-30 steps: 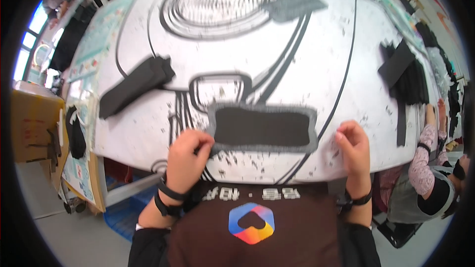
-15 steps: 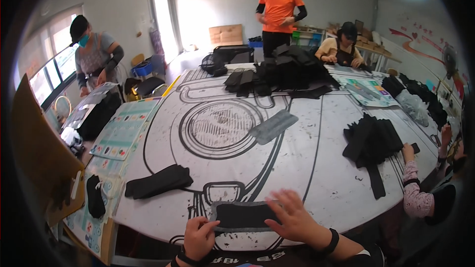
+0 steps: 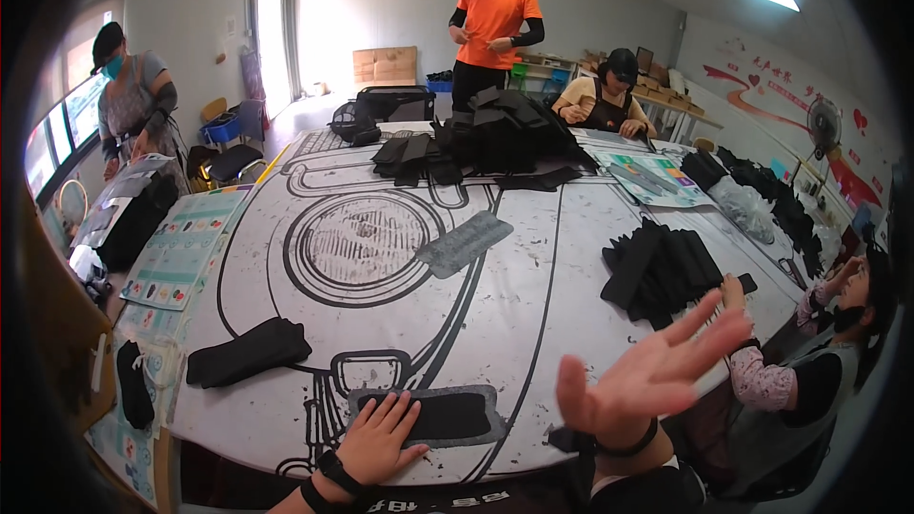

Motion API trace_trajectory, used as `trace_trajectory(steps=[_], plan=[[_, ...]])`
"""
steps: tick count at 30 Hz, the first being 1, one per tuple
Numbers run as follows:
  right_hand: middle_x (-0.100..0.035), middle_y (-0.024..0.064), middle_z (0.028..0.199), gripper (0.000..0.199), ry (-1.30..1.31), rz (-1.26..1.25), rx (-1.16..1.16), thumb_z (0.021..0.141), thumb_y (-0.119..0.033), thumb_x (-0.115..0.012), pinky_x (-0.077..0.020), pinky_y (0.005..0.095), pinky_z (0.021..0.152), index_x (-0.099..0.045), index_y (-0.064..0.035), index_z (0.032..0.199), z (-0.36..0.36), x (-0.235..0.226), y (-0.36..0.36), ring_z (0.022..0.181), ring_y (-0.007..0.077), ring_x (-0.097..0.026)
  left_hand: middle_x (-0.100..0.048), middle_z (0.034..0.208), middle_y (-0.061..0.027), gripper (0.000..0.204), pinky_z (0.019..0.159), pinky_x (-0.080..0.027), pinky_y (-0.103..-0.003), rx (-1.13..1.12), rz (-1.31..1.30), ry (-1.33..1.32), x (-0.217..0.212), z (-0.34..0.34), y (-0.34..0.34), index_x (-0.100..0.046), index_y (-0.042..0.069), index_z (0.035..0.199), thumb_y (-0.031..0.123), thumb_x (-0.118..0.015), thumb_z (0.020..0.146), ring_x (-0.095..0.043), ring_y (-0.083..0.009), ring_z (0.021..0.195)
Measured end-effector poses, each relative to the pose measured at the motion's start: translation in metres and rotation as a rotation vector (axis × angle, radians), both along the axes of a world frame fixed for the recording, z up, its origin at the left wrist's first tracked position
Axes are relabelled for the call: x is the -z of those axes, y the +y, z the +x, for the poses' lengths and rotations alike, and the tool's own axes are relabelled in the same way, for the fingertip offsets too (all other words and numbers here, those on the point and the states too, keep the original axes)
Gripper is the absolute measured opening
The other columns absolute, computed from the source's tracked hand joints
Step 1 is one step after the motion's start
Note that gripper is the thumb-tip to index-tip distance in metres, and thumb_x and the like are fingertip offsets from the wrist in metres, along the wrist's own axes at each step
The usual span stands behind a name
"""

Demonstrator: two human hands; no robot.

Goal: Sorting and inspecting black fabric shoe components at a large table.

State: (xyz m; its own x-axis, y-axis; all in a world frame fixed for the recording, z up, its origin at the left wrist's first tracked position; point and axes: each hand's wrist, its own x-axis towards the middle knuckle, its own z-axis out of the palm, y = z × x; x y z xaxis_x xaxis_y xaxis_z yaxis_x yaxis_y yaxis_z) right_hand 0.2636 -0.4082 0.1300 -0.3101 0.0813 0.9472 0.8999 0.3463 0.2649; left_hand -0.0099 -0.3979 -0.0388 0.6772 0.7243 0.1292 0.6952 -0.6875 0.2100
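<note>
I see the worktop [image 3: 533, 324] filling the middle of the frame, a white cover printed with a large black line drawing. At the upper centre lies a big heap of black cloth [image 3: 495, 138], with a person in an orange shirt [image 3: 493, 19] standing behind it. Right of centre sits a smaller stack of black cloth [image 3: 662, 271], and at the right edge a seated person's sleeve [image 3: 762, 381] rests by the rim. At the lower left lies a folded black piece [image 3: 249, 352]. At the lower centre, near the worktop's front edge, lies a black rectangular patch with a grey border [image 3: 428, 416]. My left hand [image 3: 376, 443] rests flat on that patch's left end, fingers [image 3: 392, 412] spread and pressing down, pinching nothing. My right hand [image 3: 652, 376] is raised above the worktop at the lower right, palm open, fingers [image 3: 709, 319] spread wide, holding nothing.
</note>
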Motion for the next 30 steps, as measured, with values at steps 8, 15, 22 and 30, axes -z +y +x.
trace_trajectory(steps=[8,15,22,30], plan=[[0.006,0.0294,0.147,0.095,0.288,0.028,-0.238,0.083,-0.033,-0.057,-0.0067,0.0505,0.108,0.012,-0.0132,0.145,0.008,-0.007,0.024,0.138,0.0391,-0.001,-0.037,0.14,-0.0164,0.063,0.106,-0.025,-0.045,-0.016,0.023,0.009,0.003,-0.001,0.0,-0.039,0.008,0.135,0.05,-0.043,0.089,-0.037,-0.0312,0.128],[0.011,0.0288,0.147,0.107,0.174,-0.076,-0.305,0.075,-0.042,-0.065,-0.0015,0.0558,0.107,0.006,-0.0009,0.143,-0.026,0.001,0.033,0.137,0.04,0.007,-0.035,0.142,-0.0162,0.061,0.106,-0.023,-0.048,-0.045,0.061,0.046,0.007,0.006,0.004,-0.038,0.014,0.137,0.051,-0.042,0.088,-0.036,-0.0349,0.128],[0.001,0.0238,0.149,0.093,0.209,-0.029,-0.277,0.083,-0.046,-0.056,-0.0097,0.0531,0.108,0.007,-0.0186,0.146,-0.041,-0.016,0.04,0.138,0.0384,-0.007,-0.035,0.141,-0.0172,0.058,0.106,-0.021,-0.049,-0.05,0.08,0.031,0.007,0.005,0.002,-0.04,0.023,0.136,0.054,-0.043,0.087,-0.035,-0.0359,0.128],[0.0,0.0205,0.15,0.091,0.391,-0.129,-0.418,0.084,-0.046,-0.054,-0.0063,0.0502,0.109,0.002,-0.0095,0.146,-0.045,-0.016,0.06,0.139,0.036,-0.005,-0.036,0.139,-0.0193,0.055,0.106,-0.021,-0.052,-0.037,0.093,0.042,0.004,0.006,0.002,-0.042,0.032,0.134,0.057,-0.044,0.086,-0.035,-0.038,0.127]])
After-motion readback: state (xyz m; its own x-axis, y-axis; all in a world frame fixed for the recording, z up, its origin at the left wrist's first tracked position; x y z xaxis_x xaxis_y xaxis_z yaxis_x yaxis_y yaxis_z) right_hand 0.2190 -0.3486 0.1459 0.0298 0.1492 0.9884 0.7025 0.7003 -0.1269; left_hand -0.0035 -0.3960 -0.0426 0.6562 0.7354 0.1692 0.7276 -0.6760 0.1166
